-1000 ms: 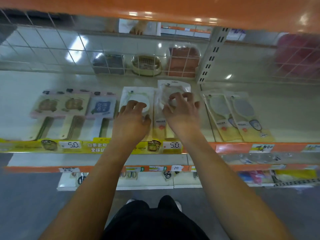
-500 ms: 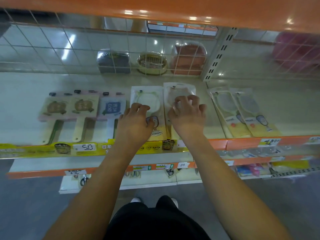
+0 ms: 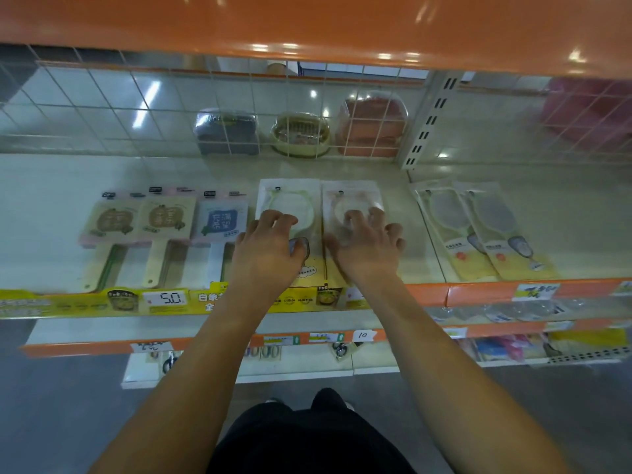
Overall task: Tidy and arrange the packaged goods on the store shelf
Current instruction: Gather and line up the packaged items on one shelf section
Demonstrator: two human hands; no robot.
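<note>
Pressing flat: left hand (image 3: 270, 248), fingers bent, on green-ringed packet (image 3: 290, 200); right hand (image 3: 367, 249), fingers spread wide, on pink-ringed packet (image 3: 352, 196) touching alongside. Neither grasps.

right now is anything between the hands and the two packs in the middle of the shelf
Nothing visible. The left hand rests directly on the green-ringed pack, and the right hand on the pink-ringed pack beside it. The two packs lie side by side, edges about touching, on the shelf.
</note>
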